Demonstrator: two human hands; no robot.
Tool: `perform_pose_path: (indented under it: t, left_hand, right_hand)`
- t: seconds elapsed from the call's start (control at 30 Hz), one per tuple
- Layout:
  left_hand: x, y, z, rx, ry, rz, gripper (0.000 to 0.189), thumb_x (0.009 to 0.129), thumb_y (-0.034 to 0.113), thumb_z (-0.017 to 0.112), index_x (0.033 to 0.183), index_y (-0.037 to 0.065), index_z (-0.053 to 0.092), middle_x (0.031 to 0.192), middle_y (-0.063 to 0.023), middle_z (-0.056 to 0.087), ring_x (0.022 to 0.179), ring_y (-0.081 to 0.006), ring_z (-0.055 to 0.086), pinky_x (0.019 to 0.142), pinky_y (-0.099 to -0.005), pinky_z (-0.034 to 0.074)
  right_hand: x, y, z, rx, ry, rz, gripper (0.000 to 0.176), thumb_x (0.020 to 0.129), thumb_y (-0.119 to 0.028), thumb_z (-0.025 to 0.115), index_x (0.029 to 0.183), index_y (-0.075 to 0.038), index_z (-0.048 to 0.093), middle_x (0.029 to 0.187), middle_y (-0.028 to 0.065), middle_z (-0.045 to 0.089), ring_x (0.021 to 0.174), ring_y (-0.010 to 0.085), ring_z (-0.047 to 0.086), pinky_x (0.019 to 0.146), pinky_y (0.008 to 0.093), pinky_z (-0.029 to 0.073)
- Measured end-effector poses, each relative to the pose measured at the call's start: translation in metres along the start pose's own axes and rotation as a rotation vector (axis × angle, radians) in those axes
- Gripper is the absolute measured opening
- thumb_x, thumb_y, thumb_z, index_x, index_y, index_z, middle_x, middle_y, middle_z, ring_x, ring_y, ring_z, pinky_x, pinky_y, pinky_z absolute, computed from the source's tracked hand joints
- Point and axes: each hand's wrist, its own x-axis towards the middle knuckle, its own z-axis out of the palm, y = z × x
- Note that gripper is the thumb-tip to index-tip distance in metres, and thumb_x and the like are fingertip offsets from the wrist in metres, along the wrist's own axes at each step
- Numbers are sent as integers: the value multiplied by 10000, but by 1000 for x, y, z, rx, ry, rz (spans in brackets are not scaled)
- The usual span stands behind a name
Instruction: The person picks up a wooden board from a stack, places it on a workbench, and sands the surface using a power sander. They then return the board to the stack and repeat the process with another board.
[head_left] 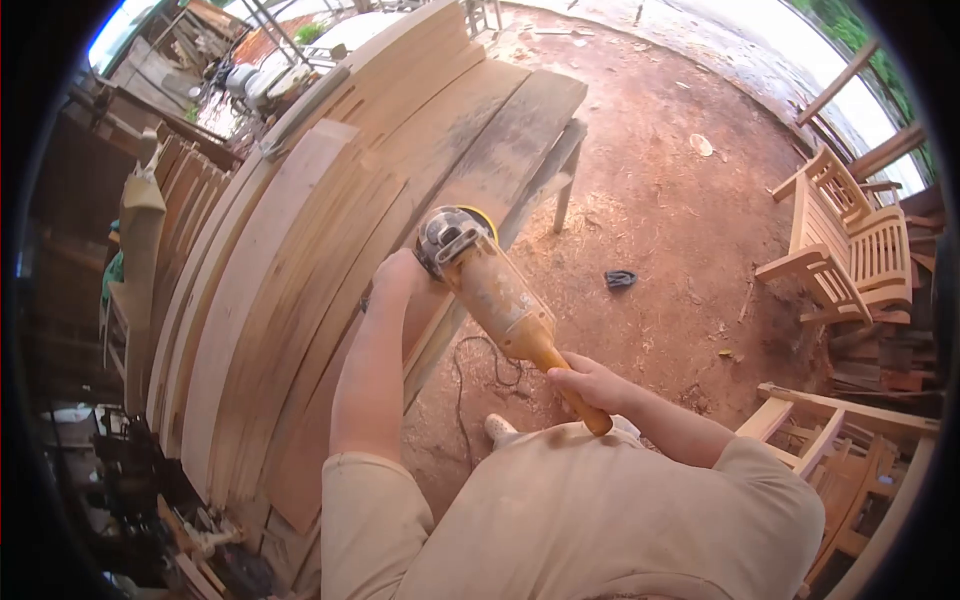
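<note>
A dusty yellow angle grinder (502, 302) slants across the middle of the view, its dark metal head over the near edge of a wooden plank (515, 130) on the bench. My left hand (398, 272) is closed at the side of the head, its fingers mostly hidden. Around the orange-yellow rear handle, close to my shirt, my right hand (592, 385) is wrapped. Part of a yellow-rimmed disc shows behind the head; its working face is hidden.
Long boards (262, 250) lie side by side to the left. Slatted wooden chairs (850, 240) stand at right, with a wooden frame (830, 440) nearer me. A dark cord (460, 395) and a small black object (620, 280) lie on the dirt floor.
</note>
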Motion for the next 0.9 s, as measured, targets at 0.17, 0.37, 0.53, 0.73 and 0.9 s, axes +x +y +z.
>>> perform_pose_path:
  t: [0.17, 0.37, 0.53, 0.73, 0.9]
  left_hand:
    - [-31, -103, 50, -126, 20, -94, 392, 883, 270, 682, 1185, 25, 726, 1257, -207, 697, 1205, -365, 654, 1010, -454, 534]
    - [-149, -194, 81, -204, 15, -351, 325, 863, 225, 668, 1110, 28, 745, 1181, -252, 698, 1151, -391, 663, 962, -470, 542]
    - [-233, -284, 136, -324, 120, -487, 293, 852, 218, 636, 1025, 7, 745, 1040, -288, 695, 1059, -458, 657, 872, -501, 546]
    - [-297, -334, 150, -392, 28, -573, 641, 712, 433, 894, 1203, 58, 723, 1155, -232, 719, 1117, -378, 687, 890, -448, 562]
    - [-319, -384, 181, -320, 43, -498, 604, 726, 439, 885, 1165, 50, 740, 1145, -211, 732, 1131, -345, 689, 932, -419, 552]
  right_hand:
    - [19, 1, 33, -127, -109, 87, 462, 1038, -375, 586, 1352, -44, 510, 995, 29, 575, 809, 121, 629, 748, 309, 565]
    - [51, -3, 92, -310, -345, 196, 454, 1028, -437, 586, 1229, -31, 564, 961, 41, 595, 872, 127, 639, 785, 326, 547]
    - [75, 3, 153, -606, -453, 172, 561, 989, -506, 615, 1232, -1, 648, 1041, 98, 681, 986, 184, 659, 872, 365, 517]
    - [103, 32, 224, -591, -602, 148, 483, 930, -451, 667, 1157, -25, 670, 952, 98, 682, 873, 228, 661, 758, 388, 524]
    - [134, 49, 262, -462, -679, 95, 368, 903, -390, 676, 1009, -38, 682, 797, 69, 606, 621, 189, 581, 520, 379, 488]
